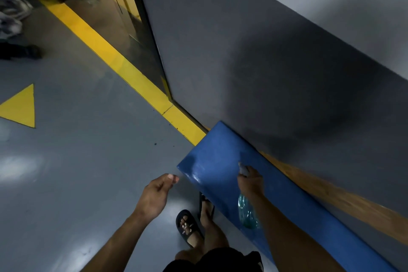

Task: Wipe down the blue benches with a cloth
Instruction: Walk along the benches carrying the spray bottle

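Note:
A long blue bench point(212, 157) runs along the grey wall from the centre to the lower right. Above its seat, my right hand point(250, 182) grips a clear greenish spray bottle point(247, 212), with the grey nozzle pointing toward the bench's far end. My left hand point(157, 192) hangs over the floor just left of the bench's end, fingers loosely curled and holding nothing. No cloth shows in either hand.
A yellow floor stripe point(123, 66) runs along a glass door point(123, 20) and the wall point(265, 55). A yellow triangle point(22, 108) marks the grey floor at left. My sandalled feet point(189, 227) stand beside the bench. Another person's leg point(19, 51) is at far left.

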### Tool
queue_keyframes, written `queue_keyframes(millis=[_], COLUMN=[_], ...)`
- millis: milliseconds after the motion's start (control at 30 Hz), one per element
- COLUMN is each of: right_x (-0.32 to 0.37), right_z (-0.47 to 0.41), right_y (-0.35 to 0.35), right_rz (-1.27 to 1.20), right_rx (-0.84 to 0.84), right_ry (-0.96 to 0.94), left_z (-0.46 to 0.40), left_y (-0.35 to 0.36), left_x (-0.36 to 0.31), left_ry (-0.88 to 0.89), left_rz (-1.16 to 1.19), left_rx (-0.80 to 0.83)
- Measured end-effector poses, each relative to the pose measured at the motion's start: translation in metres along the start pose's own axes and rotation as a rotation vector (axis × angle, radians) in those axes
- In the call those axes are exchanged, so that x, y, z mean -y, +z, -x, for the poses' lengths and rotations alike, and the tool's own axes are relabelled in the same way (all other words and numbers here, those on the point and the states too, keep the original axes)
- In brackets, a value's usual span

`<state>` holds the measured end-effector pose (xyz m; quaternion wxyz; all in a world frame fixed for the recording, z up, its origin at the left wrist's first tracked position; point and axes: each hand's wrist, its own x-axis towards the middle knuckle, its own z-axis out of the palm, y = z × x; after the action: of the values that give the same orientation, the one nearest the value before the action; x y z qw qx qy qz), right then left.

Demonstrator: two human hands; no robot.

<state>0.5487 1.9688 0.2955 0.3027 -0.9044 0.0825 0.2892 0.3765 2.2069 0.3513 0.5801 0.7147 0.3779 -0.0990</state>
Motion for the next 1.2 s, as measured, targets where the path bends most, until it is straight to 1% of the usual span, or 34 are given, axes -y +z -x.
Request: queue_keyframes(millis=[133,233,367,467,567,700,767,900,967,1133,1200], right_x=[0.032,0.047,0.041,0.027,0.012,0.001,-0.001,-0.001,0.002,0.005,0.006], right_z=[-0.029,-0.047,-0.052,-0.04,-0.024,-0.002,0.008,0.03,0.045,0.087,0.103], right_y=[0.001,-0.002,-0.002,0.007,0.019,0.034,0.04,0.052,0.058,0.078,0.087], right_rz=[-0.028,0.071,0.184,0.211,0.244,0.319,0.337,0.268,0.263,0.339,0.374], right_rx=[-0.003,0.001,0.048,0.114,0.14,0.164,0.15,0.124,0.14,0.189,0.174], right_ry=[-0.002,0.024,0.007,-0.056,-0.111,-0.106,-0.112,-0.136,-0.152,-0.154,-0.161], left_z=[-0.014,-0.023,-0.031,-0.034,-0.034,-0.027,-0.022,-0.01,-0.003,0.017,0.025], left_y=[-0.007,-0.007,-0.006,-0.003,-0.001,-0.003,-0.007,-0.022,-0.031,-0.055,-0.064], left_x=[-0.007,-0.013,-0.02,-0.021,-0.018,-0.008,-0.001,0.012,0.017,0.029,0.034], left_ry=[-0.001,-0.009,-0.01,-0.012,-0.015,-0.025,-0.028,-0.028,-0.02,0.002,0.014], left_rz=[-0.017,-0.026,-0.031,-0.031,-0.019,-0.011,-0.005,0.004,0.013,0.026,0.033], left_rx=[-0.022,-0.034,-0.04,-0.04,-0.038,-0.022,-0.023,-0.005,-0.003,-0.007,-0.006])
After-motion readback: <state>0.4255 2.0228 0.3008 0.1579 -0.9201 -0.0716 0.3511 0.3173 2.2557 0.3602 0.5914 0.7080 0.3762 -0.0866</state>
